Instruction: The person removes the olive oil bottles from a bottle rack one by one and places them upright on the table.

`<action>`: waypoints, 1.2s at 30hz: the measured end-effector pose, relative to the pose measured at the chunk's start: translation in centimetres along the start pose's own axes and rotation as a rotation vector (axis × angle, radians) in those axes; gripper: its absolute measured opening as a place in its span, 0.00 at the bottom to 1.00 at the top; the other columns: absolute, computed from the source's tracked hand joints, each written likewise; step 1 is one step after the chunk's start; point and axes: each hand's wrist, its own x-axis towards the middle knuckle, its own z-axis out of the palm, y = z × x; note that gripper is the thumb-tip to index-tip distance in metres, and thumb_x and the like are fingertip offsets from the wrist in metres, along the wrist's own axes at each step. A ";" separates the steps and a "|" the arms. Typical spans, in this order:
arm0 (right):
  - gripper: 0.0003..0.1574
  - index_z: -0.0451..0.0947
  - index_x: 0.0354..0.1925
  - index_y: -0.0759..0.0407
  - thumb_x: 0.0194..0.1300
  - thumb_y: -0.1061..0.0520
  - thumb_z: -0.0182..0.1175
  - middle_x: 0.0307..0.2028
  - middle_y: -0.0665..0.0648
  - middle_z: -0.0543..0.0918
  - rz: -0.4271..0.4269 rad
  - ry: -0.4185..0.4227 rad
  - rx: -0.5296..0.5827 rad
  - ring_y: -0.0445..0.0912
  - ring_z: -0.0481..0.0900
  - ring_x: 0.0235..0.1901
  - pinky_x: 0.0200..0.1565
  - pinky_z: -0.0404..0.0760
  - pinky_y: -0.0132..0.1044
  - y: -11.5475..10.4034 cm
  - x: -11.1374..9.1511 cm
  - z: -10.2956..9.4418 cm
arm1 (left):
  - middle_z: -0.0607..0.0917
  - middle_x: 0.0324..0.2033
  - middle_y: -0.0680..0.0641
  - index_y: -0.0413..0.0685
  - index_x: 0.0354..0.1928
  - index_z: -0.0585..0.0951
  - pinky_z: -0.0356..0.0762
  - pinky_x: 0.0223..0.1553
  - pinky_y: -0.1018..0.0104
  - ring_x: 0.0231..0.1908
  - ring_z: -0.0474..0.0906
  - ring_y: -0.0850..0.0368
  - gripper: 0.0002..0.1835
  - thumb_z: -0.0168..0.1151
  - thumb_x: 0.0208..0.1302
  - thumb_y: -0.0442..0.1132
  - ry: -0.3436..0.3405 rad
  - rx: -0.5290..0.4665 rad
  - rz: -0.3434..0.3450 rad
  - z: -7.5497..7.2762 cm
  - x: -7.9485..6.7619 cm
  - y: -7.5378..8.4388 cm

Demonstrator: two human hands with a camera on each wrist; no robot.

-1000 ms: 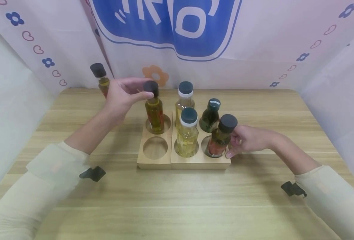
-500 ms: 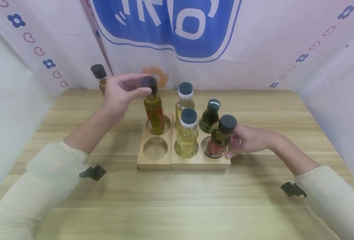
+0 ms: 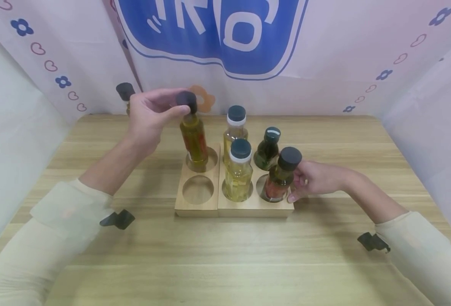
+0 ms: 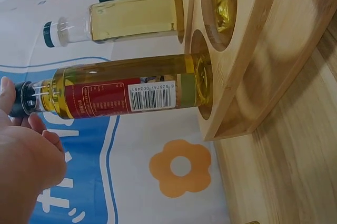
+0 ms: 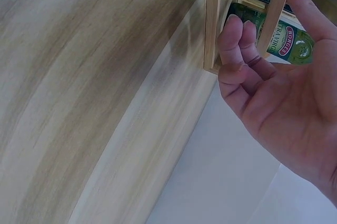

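Note:
My left hand (image 3: 145,119) pinches the black cap of an oil bottle (image 3: 195,140) with a red label, thumb in front. The bottle leans a little left over the back left hole of the wooden bottle rack (image 3: 196,208). In the left wrist view the foot of this oil bottle (image 4: 100,90) is at the hole's rim. My right hand (image 3: 319,176) grips the rack's right end. In the right wrist view the thumb of that hand (image 5: 300,103) lies on the top board and the fingers curl beneath.
Two pale oil bottles (image 3: 238,182) with dark green caps stand in the middle holes. On the right are a small dark green bottle (image 3: 266,151) and a black-capped bottle (image 3: 279,180). Another black-capped bottle (image 3: 125,91) stands behind the left hand. A printed curtain (image 3: 325,85) hangs behind the table.
My left hand has lifted the oil bottle higher out of its hole and slightly to the left. The right hand and the rack have stayed put.

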 end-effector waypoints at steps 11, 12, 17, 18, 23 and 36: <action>0.39 0.70 0.61 0.61 0.59 0.51 0.78 0.37 0.53 0.83 0.010 0.009 0.006 0.47 0.76 0.35 0.38 0.79 0.40 -0.2 -0.1 0.0 | 0.92 0.35 0.46 0.42 0.43 0.91 0.85 0.45 0.66 0.36 0.88 0.58 0.13 0.79 0.54 0.27 0.036 -0.010 0.112 -0.1 0.3 0.0; 0.39 0.70 0.61 0.61 0.59 0.50 0.78 0.37 0.54 0.82 0.017 0.010 0.003 0.47 0.76 0.35 0.38 0.79 0.40 -0.3 -0.1 -0.1 | 0.92 0.35 0.46 0.42 0.43 0.91 0.85 0.45 0.67 0.35 0.88 0.58 0.14 0.80 0.54 0.27 0.040 -0.008 0.115 -0.1 0.3 0.0; 0.40 0.71 0.62 0.61 0.59 0.50 0.78 0.38 0.55 0.82 0.036 0.007 0.002 0.48 0.75 0.36 0.39 0.78 0.41 -0.4 0.0 -0.3 | 0.92 0.34 0.46 0.40 0.44 0.91 0.84 0.44 0.68 0.35 0.88 0.59 0.14 0.80 0.53 0.28 0.055 -0.002 0.130 -0.1 0.6 0.1; 0.40 0.71 0.62 0.61 0.59 0.50 0.78 0.38 0.55 0.82 0.039 0.004 0.004 0.48 0.75 0.36 0.40 0.78 0.42 -0.5 0.0 -0.3 | 0.92 0.33 0.47 0.40 0.43 0.91 0.84 0.43 0.68 0.34 0.88 0.59 0.14 0.81 0.53 0.28 0.058 -0.004 0.133 -0.1 0.6 0.2; 0.40 0.71 0.62 0.61 0.59 0.50 0.78 0.38 0.56 0.81 0.049 -0.001 0.009 0.48 0.74 0.36 0.39 0.77 0.41 -0.6 0.0 -0.3 | 0.92 0.32 0.47 0.41 0.42 0.91 0.84 0.44 0.69 0.34 0.87 0.59 0.14 0.81 0.52 0.28 0.066 -0.018 0.137 -0.3 0.8 0.2; 0.38 0.71 0.60 0.62 0.59 0.51 0.78 0.31 0.51 0.76 0.042 -0.008 0.011 0.47 0.72 0.32 0.34 0.75 0.38 -0.6 -0.1 -0.2 | 0.92 0.33 0.46 0.38 0.42 0.91 0.79 0.41 0.72 0.34 0.86 0.59 0.12 0.75 0.56 0.21 0.155 -0.060 0.038 -0.9 1.2 0.6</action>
